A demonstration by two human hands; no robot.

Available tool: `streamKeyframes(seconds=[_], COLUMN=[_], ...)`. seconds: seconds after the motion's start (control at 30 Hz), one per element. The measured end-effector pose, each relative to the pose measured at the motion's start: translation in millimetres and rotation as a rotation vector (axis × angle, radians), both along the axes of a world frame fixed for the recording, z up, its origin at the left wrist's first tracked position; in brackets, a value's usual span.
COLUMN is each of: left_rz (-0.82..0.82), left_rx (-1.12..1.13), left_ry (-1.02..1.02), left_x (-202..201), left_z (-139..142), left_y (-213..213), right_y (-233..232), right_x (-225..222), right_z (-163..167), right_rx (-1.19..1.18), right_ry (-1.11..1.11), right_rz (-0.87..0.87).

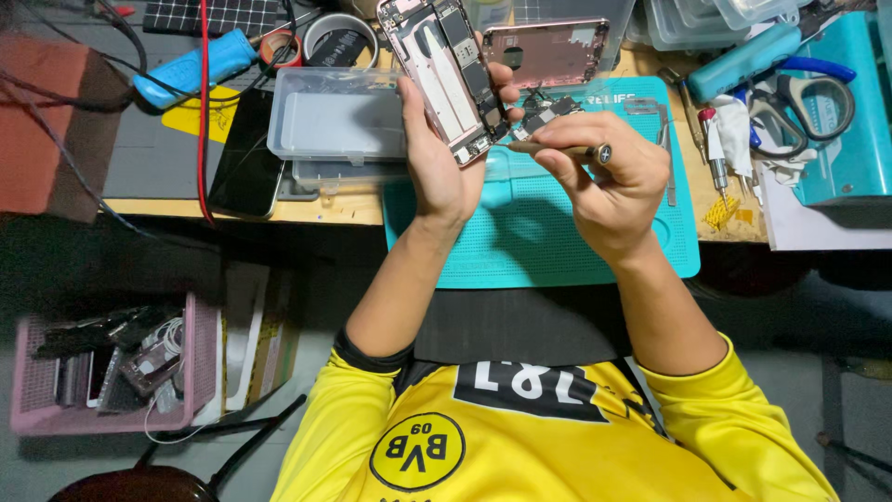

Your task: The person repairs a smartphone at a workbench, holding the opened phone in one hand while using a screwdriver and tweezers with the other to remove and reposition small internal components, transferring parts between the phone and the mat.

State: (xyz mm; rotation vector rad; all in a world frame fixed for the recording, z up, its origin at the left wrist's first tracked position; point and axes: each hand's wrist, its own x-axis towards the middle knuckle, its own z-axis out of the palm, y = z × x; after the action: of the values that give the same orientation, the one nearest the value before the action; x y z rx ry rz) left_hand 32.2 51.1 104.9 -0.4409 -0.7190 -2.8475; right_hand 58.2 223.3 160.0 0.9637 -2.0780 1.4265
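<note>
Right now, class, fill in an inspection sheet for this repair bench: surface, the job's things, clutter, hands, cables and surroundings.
Surface: wooden bench with a teal work mat hanging over its front edge.
Job's things: opened phone body, internals showing, tilted above the mat; thin screwdriver pointing at its lower end.
Clutter: clear plastic box, dark phone, tape rolls, pink phone shell, scissors, blue tool.
Hands: left hand grips the phone body; right hand pinches the screwdriver.
Cables: red cable and black cables cross the bench's left side.
Surroundings: pink basket of parts below the bench.
</note>
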Motion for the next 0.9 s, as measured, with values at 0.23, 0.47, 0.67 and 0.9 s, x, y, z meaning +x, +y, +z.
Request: streamKeyframes(seconds=[0.23,0.47,0.67,0.9], left_rz=[0.019,0.063,0.182,0.158], left_rx=[-0.015,-0.089,-0.314,-0.599], left_ry=[0.002,-0.009,0.110,0.223], left_x=[0,-2,5,20], left_z=[-1,-9,-8,5], left_y=[1,2,3,0], right_y=[-1,4,4,6], right_x=[2,3,-3,-15], right_z=[-2,-2,-3,-8], right_rx=[-0.014,-0.068,-0.026,-0.216], right_ry=[-0.019,-0.251,-0.454,-1.019], right_rz=[-0.016,-0.006,0.041,0.149])
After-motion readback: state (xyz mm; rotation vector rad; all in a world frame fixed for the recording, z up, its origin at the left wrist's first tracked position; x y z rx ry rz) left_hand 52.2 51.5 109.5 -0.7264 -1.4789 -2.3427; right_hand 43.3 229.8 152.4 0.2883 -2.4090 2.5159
